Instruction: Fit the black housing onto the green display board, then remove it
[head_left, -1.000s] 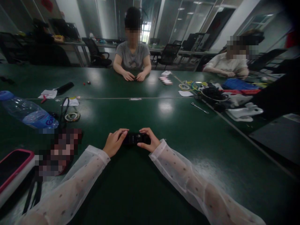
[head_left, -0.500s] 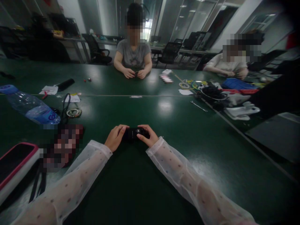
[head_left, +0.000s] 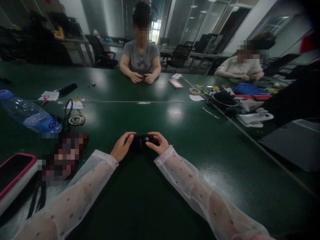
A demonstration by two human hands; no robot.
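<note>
Between my two hands is a small black device (head_left: 141, 141), its face turned up with a white square symbol and tiny white print. My left hand (head_left: 123, 145) wraps its left end, thumb along the near side. At the other end, my right hand (head_left: 158, 143) grips it with the thumb over the face and the fingers behind. It is held low over the green table (head_left: 150, 120); whether it touches the tabletop I cannot tell. Sheer white dotted sleeves cover both my forearms.
To the left lie a water bottle (head_left: 31, 111), a blurred dark red item (head_left: 66, 155), a pink-rimmed object (head_left: 18, 176) and a bracelet-like coil (head_left: 76, 120). A wrench (head_left: 210, 113), cables (head_left: 222, 96) and white gloves (head_left: 255, 117) lie to the right. Two people sit across the table.
My view has shifted slightly, so most things appear a little further left. Both hands keep the same hold on the black device.
</note>
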